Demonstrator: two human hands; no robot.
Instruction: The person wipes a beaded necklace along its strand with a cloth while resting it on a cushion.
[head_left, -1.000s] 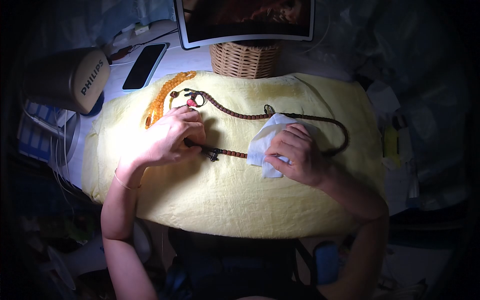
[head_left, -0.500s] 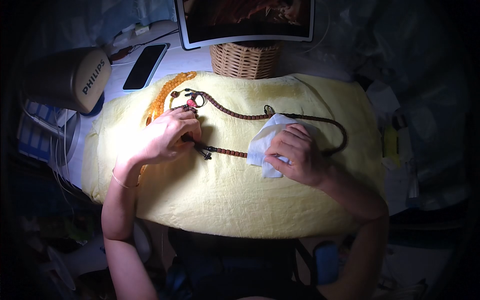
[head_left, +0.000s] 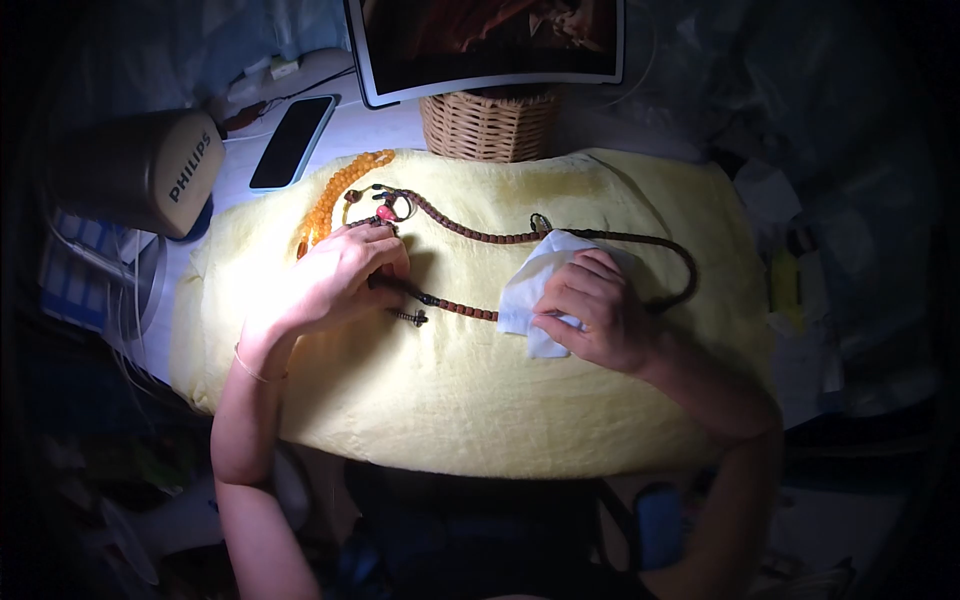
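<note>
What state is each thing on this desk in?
Brown bead strand, curved, partly covered
White cloth, rumpled, gripped by right hand
Left hand, curled at the strand, grip hidden
Orange beads, gathered
Phone, face up, screen dark
Display, lit
Yellow cloth, spread out
Basket, upright
Philips device, on or off unclear

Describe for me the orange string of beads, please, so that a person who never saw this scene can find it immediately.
Look at the wide pale-yellow cloth. On its far left part, just beyond the left hand, the orange string of beads lies gathered in a narrow bunch. Its neighbour, the brown string of beads, is darker and spreads in a long loop.
</note>
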